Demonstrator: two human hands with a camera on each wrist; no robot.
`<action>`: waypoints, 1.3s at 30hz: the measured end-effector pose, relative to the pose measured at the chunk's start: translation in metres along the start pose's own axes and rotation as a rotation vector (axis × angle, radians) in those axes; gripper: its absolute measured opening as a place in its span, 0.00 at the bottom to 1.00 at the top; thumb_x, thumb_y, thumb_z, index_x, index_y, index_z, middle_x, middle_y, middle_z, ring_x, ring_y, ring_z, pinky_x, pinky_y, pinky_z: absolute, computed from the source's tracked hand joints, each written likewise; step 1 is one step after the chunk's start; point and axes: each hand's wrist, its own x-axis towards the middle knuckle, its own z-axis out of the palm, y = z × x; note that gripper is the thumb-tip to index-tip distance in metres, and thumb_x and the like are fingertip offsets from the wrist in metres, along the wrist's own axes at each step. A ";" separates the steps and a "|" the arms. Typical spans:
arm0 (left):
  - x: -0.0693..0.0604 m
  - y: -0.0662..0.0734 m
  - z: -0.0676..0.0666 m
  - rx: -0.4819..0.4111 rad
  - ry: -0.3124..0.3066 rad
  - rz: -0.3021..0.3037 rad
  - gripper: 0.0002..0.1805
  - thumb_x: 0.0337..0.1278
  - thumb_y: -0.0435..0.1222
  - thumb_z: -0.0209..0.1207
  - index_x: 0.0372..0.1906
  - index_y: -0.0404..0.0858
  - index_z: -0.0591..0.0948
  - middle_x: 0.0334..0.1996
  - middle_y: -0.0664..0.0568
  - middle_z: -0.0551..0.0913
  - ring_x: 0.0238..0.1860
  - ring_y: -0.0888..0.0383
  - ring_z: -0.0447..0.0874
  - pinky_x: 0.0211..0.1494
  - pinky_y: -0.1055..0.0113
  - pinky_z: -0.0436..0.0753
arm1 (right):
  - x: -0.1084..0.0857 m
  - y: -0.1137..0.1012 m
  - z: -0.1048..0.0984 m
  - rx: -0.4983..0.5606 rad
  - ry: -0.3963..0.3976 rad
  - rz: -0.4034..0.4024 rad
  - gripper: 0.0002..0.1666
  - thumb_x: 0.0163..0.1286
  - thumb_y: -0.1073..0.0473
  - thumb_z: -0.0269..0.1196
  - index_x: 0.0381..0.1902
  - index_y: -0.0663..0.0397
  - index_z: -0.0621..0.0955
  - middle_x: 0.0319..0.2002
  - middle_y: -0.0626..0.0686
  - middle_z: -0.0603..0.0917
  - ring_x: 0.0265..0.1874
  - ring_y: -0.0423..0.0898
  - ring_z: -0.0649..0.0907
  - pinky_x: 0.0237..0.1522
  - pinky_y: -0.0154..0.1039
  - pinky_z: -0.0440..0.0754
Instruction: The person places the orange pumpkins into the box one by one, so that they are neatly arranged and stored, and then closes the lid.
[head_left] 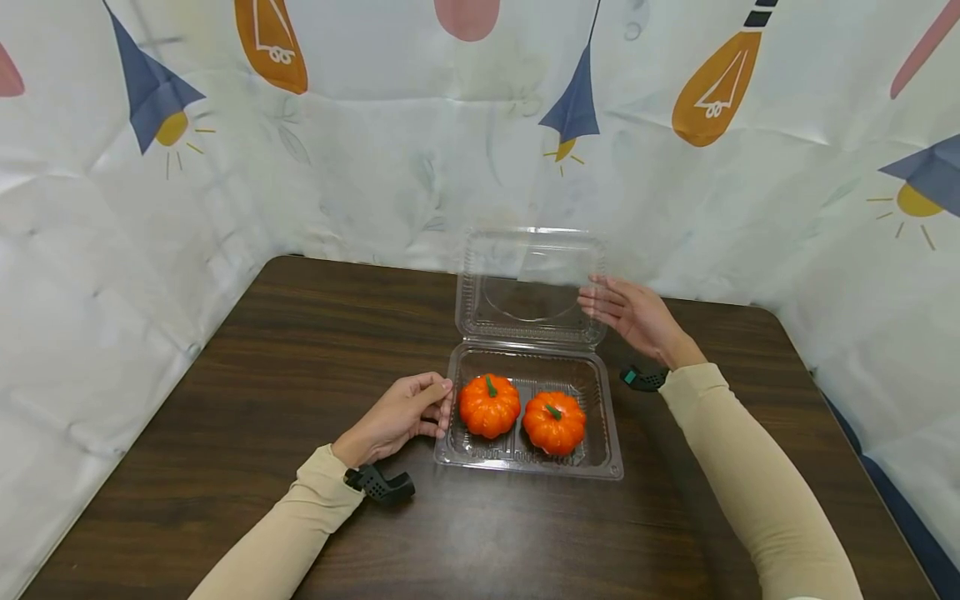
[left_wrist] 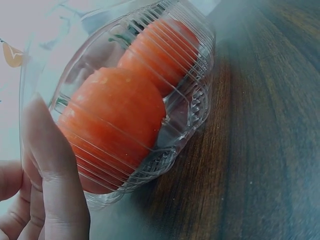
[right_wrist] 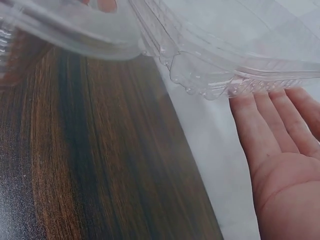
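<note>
A clear plastic clamshell container [head_left: 528,473] stands on the table with its hinged lid [head_left: 468,312] raised at the back. Two small orange pumpkins [head_left: 489,410] with green stems lie side by side inside; the right one [head_left: 555,427] sits slightly nearer the front. My left hand [head_left: 397,417] pinches the container's left rim between thumb [left_wrist: 47,135] and fingers. At the lid's right side, my right hand [head_left: 637,321] has its fingers straight, with the fingertips [right_wrist: 245,102] behind the clear plastic and touching its edge.
The dark wooden table [head_left: 300,350] extends around the container. A white curtain [head_left: 390,167] printed with lamps and bulbs hangs behind and at both sides. Black bands [head_left: 378,485] are worn on both wrists.
</note>
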 end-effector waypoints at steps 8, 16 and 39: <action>0.001 0.000 0.002 -0.008 0.013 -0.003 0.10 0.81 0.41 0.51 0.41 0.40 0.75 0.31 0.56 0.77 0.27 0.62 0.79 0.34 0.70 0.86 | -0.005 -0.005 0.002 -0.015 -0.002 -0.021 0.34 0.85 0.49 0.49 0.80 0.60 0.60 0.60 0.48 0.85 0.61 0.44 0.85 0.62 0.33 0.84; 0.000 0.000 0.004 -0.014 0.012 -0.002 0.10 0.81 0.41 0.51 0.41 0.40 0.75 0.30 0.56 0.77 0.27 0.62 0.79 0.35 0.69 0.86 | -0.010 -0.008 0.001 0.001 0.009 -0.036 0.38 0.84 0.49 0.52 0.80 0.64 0.56 0.59 0.47 0.85 0.58 0.42 0.85 0.60 0.33 0.84; 0.003 0.002 0.005 0.011 0.031 0.002 0.09 0.82 0.41 0.51 0.43 0.40 0.75 0.30 0.56 0.78 0.28 0.61 0.79 0.37 0.68 0.87 | -0.024 -0.017 0.002 -0.126 -0.081 -0.083 0.42 0.85 0.39 0.43 0.81 0.62 0.56 0.76 0.55 0.73 0.69 0.41 0.79 0.69 0.32 0.78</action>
